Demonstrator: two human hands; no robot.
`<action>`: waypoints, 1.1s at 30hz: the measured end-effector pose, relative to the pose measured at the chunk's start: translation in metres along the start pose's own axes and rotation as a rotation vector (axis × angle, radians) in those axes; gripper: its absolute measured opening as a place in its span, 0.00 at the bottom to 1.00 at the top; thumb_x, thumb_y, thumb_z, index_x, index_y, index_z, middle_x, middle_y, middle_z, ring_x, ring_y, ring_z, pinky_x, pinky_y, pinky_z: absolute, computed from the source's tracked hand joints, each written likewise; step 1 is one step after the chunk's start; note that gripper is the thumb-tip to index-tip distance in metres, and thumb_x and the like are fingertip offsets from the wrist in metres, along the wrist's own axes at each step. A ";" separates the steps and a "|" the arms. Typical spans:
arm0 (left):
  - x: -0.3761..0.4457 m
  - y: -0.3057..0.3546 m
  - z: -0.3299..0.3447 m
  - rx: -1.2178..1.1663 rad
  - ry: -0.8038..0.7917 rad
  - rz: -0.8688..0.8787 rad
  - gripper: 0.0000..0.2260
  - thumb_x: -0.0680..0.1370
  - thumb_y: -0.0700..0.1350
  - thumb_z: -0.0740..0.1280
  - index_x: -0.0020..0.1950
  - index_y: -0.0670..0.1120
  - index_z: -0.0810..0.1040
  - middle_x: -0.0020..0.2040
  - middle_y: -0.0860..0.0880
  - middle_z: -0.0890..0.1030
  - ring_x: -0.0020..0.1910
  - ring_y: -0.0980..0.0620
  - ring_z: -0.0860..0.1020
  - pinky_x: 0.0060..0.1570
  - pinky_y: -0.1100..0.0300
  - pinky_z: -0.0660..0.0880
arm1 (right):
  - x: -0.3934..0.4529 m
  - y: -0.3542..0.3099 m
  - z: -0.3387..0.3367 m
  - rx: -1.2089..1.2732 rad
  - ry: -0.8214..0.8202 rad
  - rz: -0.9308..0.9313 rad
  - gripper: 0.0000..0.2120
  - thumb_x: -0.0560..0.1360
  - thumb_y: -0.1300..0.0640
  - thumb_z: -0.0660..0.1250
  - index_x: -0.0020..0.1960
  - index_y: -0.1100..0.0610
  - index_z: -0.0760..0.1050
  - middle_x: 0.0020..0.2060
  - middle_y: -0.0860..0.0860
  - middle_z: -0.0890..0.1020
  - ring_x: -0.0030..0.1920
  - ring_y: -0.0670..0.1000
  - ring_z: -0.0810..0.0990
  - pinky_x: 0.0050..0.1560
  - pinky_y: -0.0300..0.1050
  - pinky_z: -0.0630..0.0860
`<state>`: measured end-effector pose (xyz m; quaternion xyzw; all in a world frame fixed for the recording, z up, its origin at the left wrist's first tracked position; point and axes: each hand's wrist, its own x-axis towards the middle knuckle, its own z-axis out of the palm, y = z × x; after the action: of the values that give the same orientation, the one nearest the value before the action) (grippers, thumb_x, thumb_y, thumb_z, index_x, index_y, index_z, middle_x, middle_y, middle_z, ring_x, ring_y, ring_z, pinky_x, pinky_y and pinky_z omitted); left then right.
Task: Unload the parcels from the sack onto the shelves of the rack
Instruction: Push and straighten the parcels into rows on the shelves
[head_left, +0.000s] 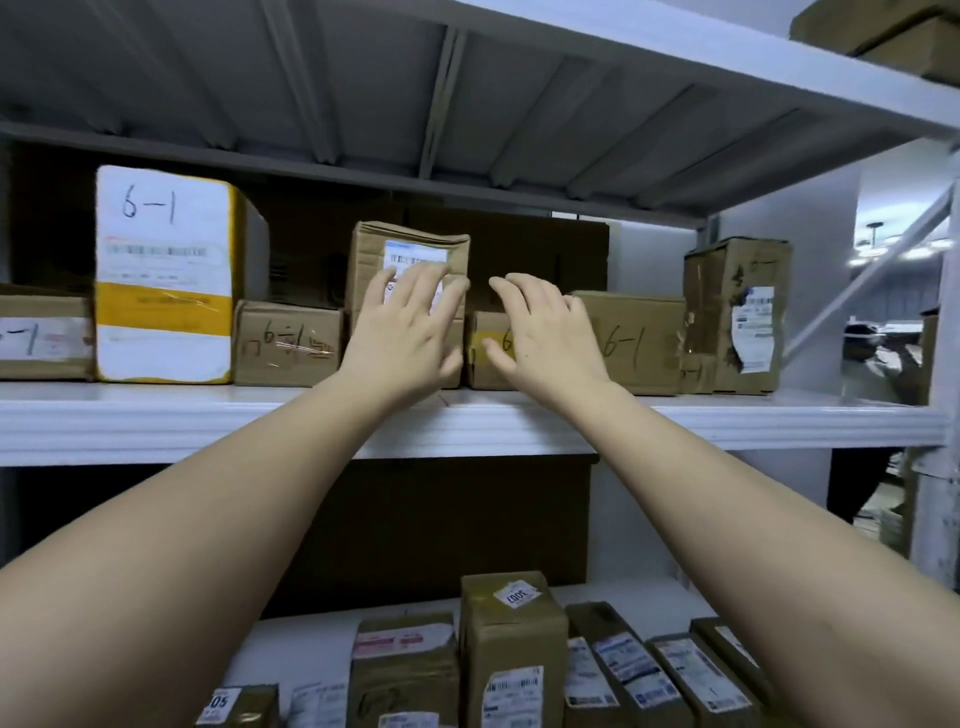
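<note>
White rack shelf (156, 421) carries brown cardboard parcels (287, 343) scrawled in black marker, plus one white parcel (163, 275) with yellow band near the left edge.

White rack shelf (156, 421) carries cardboard parcels (288, 343) marked 6-1 in a row.

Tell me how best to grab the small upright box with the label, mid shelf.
Probably grip the upright box by its two vertical sides, from the front. It stands taller than its neighbours, so the upper sides look free. The left hand already covers its face.
</note>
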<state>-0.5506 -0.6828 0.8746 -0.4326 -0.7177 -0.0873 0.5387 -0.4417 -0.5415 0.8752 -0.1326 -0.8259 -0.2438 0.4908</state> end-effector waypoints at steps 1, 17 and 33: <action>0.002 0.006 -0.001 -0.011 -0.011 0.006 0.30 0.71 0.55 0.51 0.69 0.43 0.70 0.67 0.41 0.72 0.66 0.42 0.70 0.66 0.42 0.62 | -0.003 0.007 -0.002 -0.019 -0.010 0.008 0.30 0.77 0.44 0.61 0.75 0.55 0.61 0.71 0.53 0.67 0.71 0.53 0.65 0.64 0.52 0.66; 0.047 0.085 0.034 -0.050 -0.122 0.080 0.28 0.77 0.55 0.59 0.75 0.46 0.59 0.74 0.46 0.63 0.75 0.46 0.57 0.74 0.46 0.48 | -0.019 0.092 -0.003 -0.156 -0.136 0.088 0.31 0.77 0.47 0.61 0.76 0.53 0.57 0.72 0.54 0.66 0.72 0.54 0.64 0.66 0.53 0.65; 0.091 0.134 0.090 0.007 -0.170 -0.234 0.24 0.77 0.53 0.60 0.71 0.47 0.65 0.69 0.46 0.69 0.69 0.44 0.65 0.68 0.45 0.59 | -0.003 0.156 0.065 0.058 -0.074 0.026 0.30 0.76 0.48 0.59 0.76 0.52 0.58 0.72 0.53 0.66 0.73 0.55 0.62 0.73 0.64 0.52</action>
<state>-0.5210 -0.4999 0.8697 -0.3499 -0.8064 -0.1100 0.4638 -0.4170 -0.3747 0.8888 -0.1379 -0.8484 -0.2085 0.4667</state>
